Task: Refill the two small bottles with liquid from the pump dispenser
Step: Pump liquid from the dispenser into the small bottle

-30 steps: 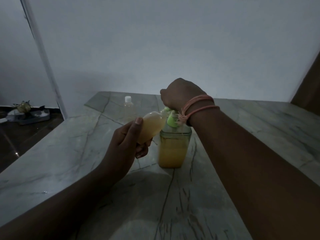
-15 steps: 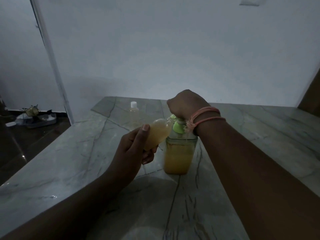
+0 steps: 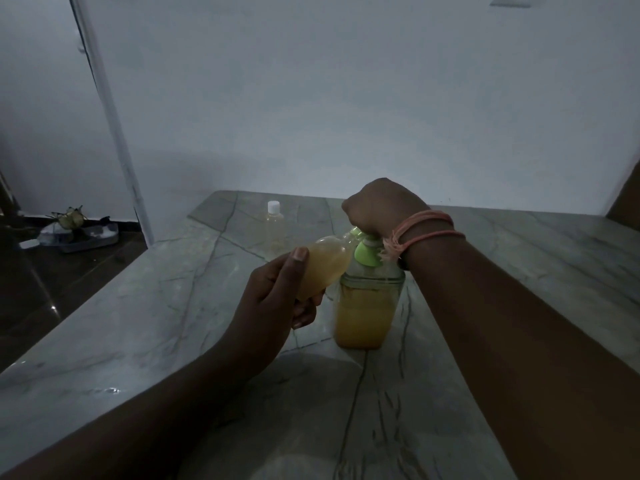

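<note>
The pump dispenser (image 3: 365, 308), a clear bottle of orange-yellow liquid with a green pump top, stands mid-table. My right hand (image 3: 379, 206) is closed over the pump head from above. My left hand (image 3: 273, 299) grips a small bottle (image 3: 323, 266), nearly full of the same orange liquid, tilted with its mouth against the green spout. A second small bottle (image 3: 275, 225) with a white cap stands upright farther back on the table, apart from both hands; it looks almost empty of liquid.
The grey marble table (image 3: 138, 323) has its left edge dropping to a dark floor. A white wall rises right behind the table. Sandals and a small object (image 3: 78, 230) lie on the floor at far left.
The view has tilted up slightly, so hands and bottles sit lower in frame. Both hands hold the same grips; the small bottle stays at the spout.
</note>
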`<state>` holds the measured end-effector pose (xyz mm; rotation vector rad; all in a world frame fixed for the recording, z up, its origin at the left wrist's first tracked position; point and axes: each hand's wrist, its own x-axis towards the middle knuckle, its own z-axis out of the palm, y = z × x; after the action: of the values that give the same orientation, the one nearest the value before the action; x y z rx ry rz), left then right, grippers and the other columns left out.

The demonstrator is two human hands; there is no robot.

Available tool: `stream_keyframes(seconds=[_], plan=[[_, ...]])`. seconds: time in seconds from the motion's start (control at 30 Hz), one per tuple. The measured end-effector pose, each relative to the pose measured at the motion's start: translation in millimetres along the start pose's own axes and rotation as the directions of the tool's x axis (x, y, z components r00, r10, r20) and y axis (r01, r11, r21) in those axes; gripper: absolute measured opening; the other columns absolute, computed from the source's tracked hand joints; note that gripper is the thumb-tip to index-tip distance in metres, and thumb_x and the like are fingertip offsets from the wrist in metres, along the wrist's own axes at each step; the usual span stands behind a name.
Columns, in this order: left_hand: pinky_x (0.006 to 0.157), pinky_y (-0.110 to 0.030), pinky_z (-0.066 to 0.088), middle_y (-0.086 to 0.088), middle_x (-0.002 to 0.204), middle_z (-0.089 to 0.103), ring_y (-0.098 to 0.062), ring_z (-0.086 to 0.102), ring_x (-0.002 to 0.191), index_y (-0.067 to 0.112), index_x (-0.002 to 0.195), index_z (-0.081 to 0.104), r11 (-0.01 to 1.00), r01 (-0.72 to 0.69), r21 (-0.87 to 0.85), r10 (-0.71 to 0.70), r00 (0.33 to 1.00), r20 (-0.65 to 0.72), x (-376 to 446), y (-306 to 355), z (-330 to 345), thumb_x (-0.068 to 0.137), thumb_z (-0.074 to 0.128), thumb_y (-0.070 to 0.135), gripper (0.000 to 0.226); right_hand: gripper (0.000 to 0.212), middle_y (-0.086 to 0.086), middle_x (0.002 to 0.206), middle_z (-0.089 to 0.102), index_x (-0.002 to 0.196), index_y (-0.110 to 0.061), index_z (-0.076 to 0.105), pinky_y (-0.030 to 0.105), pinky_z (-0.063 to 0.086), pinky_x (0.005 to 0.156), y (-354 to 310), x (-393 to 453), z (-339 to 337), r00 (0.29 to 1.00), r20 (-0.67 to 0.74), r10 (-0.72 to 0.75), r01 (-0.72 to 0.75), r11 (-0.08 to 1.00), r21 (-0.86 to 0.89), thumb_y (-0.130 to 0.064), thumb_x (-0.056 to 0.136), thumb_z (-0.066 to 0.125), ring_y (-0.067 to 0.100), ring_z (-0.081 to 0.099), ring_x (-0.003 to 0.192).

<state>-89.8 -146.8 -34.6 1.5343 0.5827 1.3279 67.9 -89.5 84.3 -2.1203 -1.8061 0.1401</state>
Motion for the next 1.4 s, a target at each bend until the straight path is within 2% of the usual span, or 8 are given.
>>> stream_keyframes(seconds=[0.17,0.33,0.5,0.77,0.9,1.07,1.17,1.4], plan=[[0.043,-0.023,0.039,-0.001,0.058,0.057,-0.011,0.045,0.046,0.005,0.101,0.059,1.0,0.003,0.002,-0.003,1.0,0.0,-1,3,1,0.093,0.046,0.049,0.047,0.024,0.005,0.068,0.054,0.062,-0.012,0.051,0.026,0.038,0.055,-2,-6,-7,1.0,0.004,0.007,-0.007,1.0,0.008,-0.021,0.085,0.048,0.021,0.051,0.063],[0.043,-0.022,0.04,-0.001,0.06,0.058,-0.01,0.046,0.047,0.007,0.104,0.06,0.999,-0.004,0.032,0.004,1.0,-0.007,0,1,0,0.098,0.043,0.043,0.04,0.025,0.004,0.069,0.056,0.065,-0.015,0.051,0.028,0.042,0.064,-2,-3,-6,0.996,-0.09,0.011,-0.007,0.999,0.047,-0.03,0.084,0.052,0.024,0.057,0.071],[0.044,-0.022,0.04,-0.001,0.059,0.058,-0.01,0.046,0.047,0.005,0.103,0.06,1.0,0.001,0.029,0.0,1.0,-0.009,0,-2,-1,0.1,0.041,0.039,0.039,0.022,0.005,0.067,0.054,0.063,-0.013,0.05,0.027,0.039,0.057,1,-3,1,0.998,-0.049,0.03,-0.025,0.994,0.108,-0.023,0.082,0.052,0.026,0.055,0.07],[0.043,-0.022,0.04,0.0,0.06,0.058,-0.01,0.046,0.047,0.007,0.102,0.061,1.0,-0.001,0.026,0.001,1.0,-0.009,0,-2,-1,0.101,0.041,0.04,0.038,0.024,0.003,0.067,0.056,0.065,-0.016,0.051,0.029,0.041,0.06,-2,-1,-3,0.988,-0.153,0.01,-0.002,0.999,0.054,-0.032,0.082,0.055,0.024,0.056,0.065],[0.043,-0.022,0.039,-0.002,0.062,0.059,-0.01,0.045,0.047,0.006,0.104,0.061,1.0,0.005,-0.016,-0.005,1.0,0.003,1,-5,-2,0.101,0.043,0.041,0.039,0.026,0.007,0.078,0.054,0.063,-0.016,0.044,0.031,0.044,0.067,4,-3,3,0.997,-0.071,-0.01,0.019,0.992,0.123,-0.024,0.087,0.051,0.027,0.053,0.076],[0.043,-0.023,0.039,0.0,0.059,0.057,-0.01,0.045,0.047,0.002,0.1,0.06,1.0,0.001,0.001,-0.001,1.0,0.005,-1,-2,0,0.101,0.041,0.04,0.042,0.024,0.005,0.065,0.054,0.062,-0.012,0.049,0.028,0.041,0.06,-2,-5,-5,0.998,-0.061,0.015,-0.013,0.999,0.038,-0.021,0.084,0.053,0.023,0.052,0.063],[0.043,-0.023,0.038,-0.001,0.058,0.057,-0.011,0.044,0.047,0.002,0.1,0.06,1.0,0.001,0.008,-0.001,1.0,0.002,-2,-1,0,0.101,0.041,0.04,0.043,0.023,0.005,0.069,0.057,0.064,-0.014,0.052,0.029,0.045,0.065,-3,-4,-5,0.995,-0.095,0.003,-0.003,1.0,0.004,-0.027,0.083,0.053,0.025,0.058,0.069],[0.043,-0.022,0.039,-0.001,0.058,0.058,-0.009,0.046,0.046,0.002,0.1,0.06,1.0,0.005,0.007,-0.005,1.0,-0.008,0,-3,0,0.1,0.042,0.04,0.042,0.024,0.006,0.064,0.051,0.061,-0.011,0.047,0.026,0.033,0.049,0,-1,0,0.999,-0.036,0.02,-0.017,0.996,0.084,-0.02,0.083,0.05,0.022,0.048,0.06]])
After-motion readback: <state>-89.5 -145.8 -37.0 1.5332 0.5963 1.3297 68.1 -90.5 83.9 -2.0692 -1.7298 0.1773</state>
